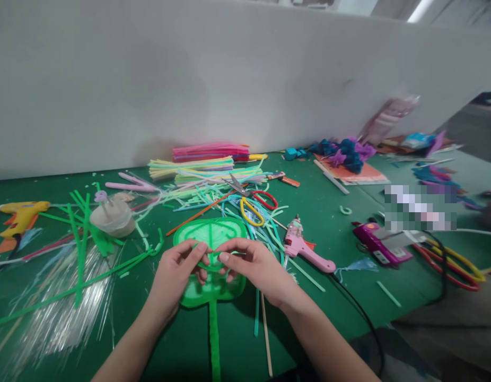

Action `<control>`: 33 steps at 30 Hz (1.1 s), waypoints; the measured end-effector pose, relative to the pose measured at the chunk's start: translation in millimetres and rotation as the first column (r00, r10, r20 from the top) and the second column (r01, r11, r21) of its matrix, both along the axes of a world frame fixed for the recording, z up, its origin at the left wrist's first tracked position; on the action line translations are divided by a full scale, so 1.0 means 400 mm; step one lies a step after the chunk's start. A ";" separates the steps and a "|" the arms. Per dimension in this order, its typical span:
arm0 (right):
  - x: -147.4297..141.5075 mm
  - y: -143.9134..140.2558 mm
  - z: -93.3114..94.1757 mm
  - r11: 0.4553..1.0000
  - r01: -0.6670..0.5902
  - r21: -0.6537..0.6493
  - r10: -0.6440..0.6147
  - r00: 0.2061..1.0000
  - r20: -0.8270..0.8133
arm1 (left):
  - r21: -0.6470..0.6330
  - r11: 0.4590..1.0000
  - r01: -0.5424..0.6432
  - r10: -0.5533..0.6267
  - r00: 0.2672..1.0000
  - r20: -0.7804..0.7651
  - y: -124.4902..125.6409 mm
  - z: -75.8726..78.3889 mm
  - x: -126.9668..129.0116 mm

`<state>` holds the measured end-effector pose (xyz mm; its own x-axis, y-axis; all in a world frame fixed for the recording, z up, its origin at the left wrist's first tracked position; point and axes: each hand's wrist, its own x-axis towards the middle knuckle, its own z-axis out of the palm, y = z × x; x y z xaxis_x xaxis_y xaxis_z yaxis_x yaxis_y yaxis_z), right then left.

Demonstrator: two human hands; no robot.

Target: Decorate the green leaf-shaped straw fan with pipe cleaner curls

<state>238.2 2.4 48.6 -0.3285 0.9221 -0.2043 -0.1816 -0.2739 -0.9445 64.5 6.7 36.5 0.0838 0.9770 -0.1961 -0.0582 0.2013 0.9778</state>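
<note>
Green-wrapped stem (214,339) is pointing toward the worker, apparently joined already to a veined green panel (229,289) lying over the worktop (329,191). Above its middle, the left hand (181,263) and right hand (254,265) are nearly meeting, fingertips closed on a small green piece (212,258) seemingly not yet attached; its shape is escaping me.

Soft, fairly dim indoor light; a bright strip light (420,9) glows at top right. Faint shadows mark the pale wall (237,79). Clear plastic strands (66,313) glare white. The right edge looks blurred and stretched; one patch is pixelated.
</note>
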 end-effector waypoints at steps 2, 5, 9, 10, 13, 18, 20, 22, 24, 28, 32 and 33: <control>0.003 0.000 0.000 0.999 -0.031 -0.026 0.030 0.999 -0.033 | -0.014 1.000 0.011 -0.011 1.000 0.011 0.000 -0.001 0.001; 0.008 -0.002 0.001 0.997 -0.059 -0.053 0.053 0.993 -0.110 | -0.019 0.999 0.037 -0.037 0.999 0.011 0.000 -0.003 0.003; 0.012 -0.003 0.002 0.984 -0.123 -0.130 0.090 0.968 -0.234 | -0.030 0.998 0.059 -0.058 0.998 0.020 0.000 -0.004 0.003; 0.012 -0.004 0.002 0.982 -0.122 -0.145 0.085 0.967 -0.242 | -0.030 0.998 0.059 -0.058 0.998 0.022 -0.001 -0.004 0.002; 0.008 -0.004 0.002 0.985 -0.059 -0.164 0.023 0.976 -0.215 | -0.019 1.000 0.020 -0.019 0.998 0.052 -0.002 -0.005 0.002; 0.001 -0.002 0.001 0.990 0.056 -0.131 -0.072 0.990 -0.119 | -0.003 0.998 -0.065 0.065 0.992 0.111 0.000 -0.004 0.002; -0.001 0.000 -0.001 0.994 0.103 -0.034 -0.103 0.995 -0.007 | 0.017 0.998 -0.064 0.063 0.996 0.065 0.002 -0.002 0.002; -0.002 0.004 -0.003 0.988 0.139 0.073 -0.146 0.984 0.099 | 0.030 0.998 -0.049 0.048 0.999 0.026 0.002 0.002 0.002; -0.004 0.007 -0.005 0.979 0.143 0.143 -0.167 0.971 0.172 | 0.040 0.999 -0.029 0.029 1.000 0.003 0.001 0.005 0.002; -0.013 0.008 -0.001 0.976 0.093 0.195 -0.136 0.965 0.225 | 0.063 0.998 0.017 -0.014 0.999 -0.046 -0.001 0.010 0.003; -0.020 0.006 0.006 0.991 0.050 0.123 -0.069 0.986 0.154 | 0.086 0.995 0.045 -0.037 0.996 -0.087 -0.001 0.011 0.005; -0.021 0.006 0.007 0.995 0.046 0.087 -0.057 0.990 0.132 | 0.091 0.995 0.051 -0.042 0.995 -0.092 -0.001 0.011 0.005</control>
